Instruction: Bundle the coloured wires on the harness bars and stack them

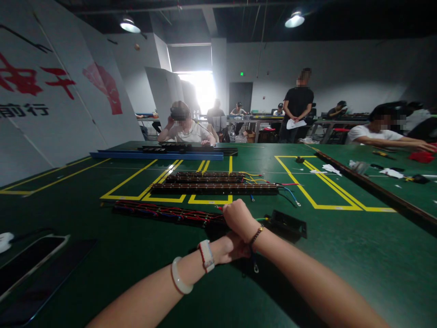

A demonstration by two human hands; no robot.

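My right hand (pixel 240 219) is closed in a fist over the right end of a long dark busbar strip (pixel 164 213) laced with red and blue wires. A red wire's metal lug (pixel 219 207) pokes out beside its fingers. Under the right wrist, my left hand (pixel 232 247) is curled closed, its fingers partly hidden; what it grips is not visible. A blue wire with a ring terminal (pixel 256 269) hangs just right of it. Past the hands, a green-yellow wire (pixel 262 219) runs to a black open box (pixel 288 224) at the strip's end.
More wired strips (pixel 218 187) lie farther back on the green table (pixel 136 273), among yellow tape outlines. A long brown bar (pixel 368 182) crosses the right side. Two phones (pixel 30 264) lie at the left. A blue rail (pixel 157 156) and a seated person (pixel 189 130) are across the table.
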